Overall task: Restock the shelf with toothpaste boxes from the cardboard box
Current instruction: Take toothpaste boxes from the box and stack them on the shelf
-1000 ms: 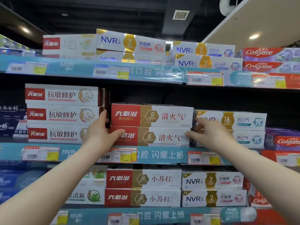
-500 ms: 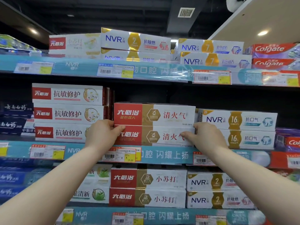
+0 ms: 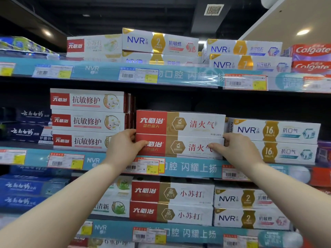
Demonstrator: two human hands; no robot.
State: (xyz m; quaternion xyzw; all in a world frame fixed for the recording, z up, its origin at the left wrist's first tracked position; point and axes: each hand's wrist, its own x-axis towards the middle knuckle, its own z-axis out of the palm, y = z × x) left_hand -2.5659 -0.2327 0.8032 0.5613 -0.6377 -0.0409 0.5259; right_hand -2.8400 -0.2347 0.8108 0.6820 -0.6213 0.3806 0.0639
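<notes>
Two red, gold and white toothpaste boxes lie stacked on the middle shelf. My left hand grips the left end of the lower toothpaste box, thumb across its front. My right hand holds the right end of the same box, thumb on its face. The upper toothpaste box rests on top, untouched by either hand as far as I can see. The cardboard box is out of view.
A stack of three red-and-white boxes stands just left of my left hand. Two NVR boxes sit tight against the right. Shelves above and below are packed with more toothpaste; price tags line the shelf edges.
Both hands have closed in on the ends of the lower box, thumbs now wrapped over its front. The right hand came left from the NVR boxes. The view shifted slightly.
</notes>
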